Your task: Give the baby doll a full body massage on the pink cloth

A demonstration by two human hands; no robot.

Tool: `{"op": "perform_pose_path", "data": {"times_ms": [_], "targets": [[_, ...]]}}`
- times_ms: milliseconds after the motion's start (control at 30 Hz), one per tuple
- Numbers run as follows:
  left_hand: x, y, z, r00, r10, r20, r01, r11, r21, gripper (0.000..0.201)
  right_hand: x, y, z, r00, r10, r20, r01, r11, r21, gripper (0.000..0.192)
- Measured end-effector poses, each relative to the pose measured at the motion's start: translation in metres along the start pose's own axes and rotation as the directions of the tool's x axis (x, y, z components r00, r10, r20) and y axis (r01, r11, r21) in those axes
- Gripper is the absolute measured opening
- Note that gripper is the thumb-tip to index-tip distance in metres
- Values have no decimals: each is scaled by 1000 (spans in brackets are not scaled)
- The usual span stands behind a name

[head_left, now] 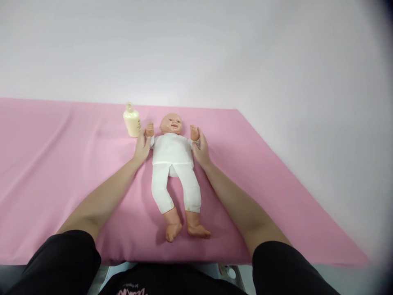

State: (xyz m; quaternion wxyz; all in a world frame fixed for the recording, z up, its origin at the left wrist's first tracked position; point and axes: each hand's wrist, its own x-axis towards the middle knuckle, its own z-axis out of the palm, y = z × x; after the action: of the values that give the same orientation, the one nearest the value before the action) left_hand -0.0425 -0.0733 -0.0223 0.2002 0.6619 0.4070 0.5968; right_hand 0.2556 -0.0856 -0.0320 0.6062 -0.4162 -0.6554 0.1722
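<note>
A baby doll [172, 149] in a white top and white trousers lies on its back, head away from me and bare feet towards me. Its two arms are bent up beside its head. My left hand [142, 147] is closed around the doll's arm on the left side, just below its small hand. On the other side, my right hand [201, 148] holds the doll's other arm, thumb towards the body. Some of my fingertips are hidden behind the doll's arms.
A pale yellow pump bottle [132, 122] stands upright just beyond my left hand. Everything lies on a pink cloth-covered table [76, 164] with soft wrinkles at the left. A white wall [196, 49] rises behind the far edge and along the right.
</note>
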Motion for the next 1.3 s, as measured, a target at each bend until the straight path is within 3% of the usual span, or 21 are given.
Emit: {"op": "perform_pose_path", "data": {"times_ms": [100, 233, 300, 367, 433, 500, 633, 700, 833, 933, 1033, 1133, 1233, 1300], "targets": [[2, -2, -3, 974, -190, -125, 166, 970, -178, 56, 4, 5, -2, 993, 55, -102, -40, 989, 144, 71], [6, -9, -6, 855, -443, -270, 339, 871, -357, 33, 11, 17, -6, 966, 125, -226, -71, 970, 234, 68], [7, -13, -8, 813, -506, -289, 371, 832, -413, 30, 13, 25, -9, 938, 191, -290, -124, 964, 234, 68], [8, -14, -9, 802, -523, -290, 377, 819, -433, 30, 14, 31, -12, 913, 238, -331, -166, 959, 231, 69], [7, -13, -9, 818, -497, -290, 367, 839, -402, 31, 14, 30, -13, 912, 233, -338, -161, 961, 226, 70], [6, -10, -8, 862, -423, -279, 329, 887, -325, 34, 13, 23, -12, 940, 162, -301, -101, 973, 208, 70], [4, -4, -6, 974, -152, -170, 132, 983, -127, 49, 7, 3, -6, 992, 0, -130, 16, 993, 119, 69], [3, -2, -5, 998, 0, -57, 0, 1000, -7, 53, 3, -3, -4, 999, -37, -40, 38, 999, 26, 64], [0, 2, 0, 956, 168, 241, -231, 936, 264, 50, -1, -8, 1, 964, -163, 211, 196, 969, -150, 55], [-3, 5, 3, 925, 174, 337, -294, 891, 346, 48, 0, -9, 2, 945, -197, 260, 248, 952, -181, 57], [-3, 7, 3, 957, 182, 227, -249, 916, 315, 51, 0, -6, 2, 967, -169, 190, 200, 967, -159, 56], [0, 4, 0, 987, 154, 46, -160, 974, 160, 56, 0, -2, 1, 994, -80, 77, 85, 994, -75, 57], [3, -4, -4, 988, -23, -152, 19, 999, -27, 53, 2, 1, 0, 999, 2, -44, 1, 998, 57, 64], [5, -10, -6, 949, -191, -251, 158, 977, -146, 43, 6, 4, -2, 992, 25, -122, -8, 990, 138, 67]]}}
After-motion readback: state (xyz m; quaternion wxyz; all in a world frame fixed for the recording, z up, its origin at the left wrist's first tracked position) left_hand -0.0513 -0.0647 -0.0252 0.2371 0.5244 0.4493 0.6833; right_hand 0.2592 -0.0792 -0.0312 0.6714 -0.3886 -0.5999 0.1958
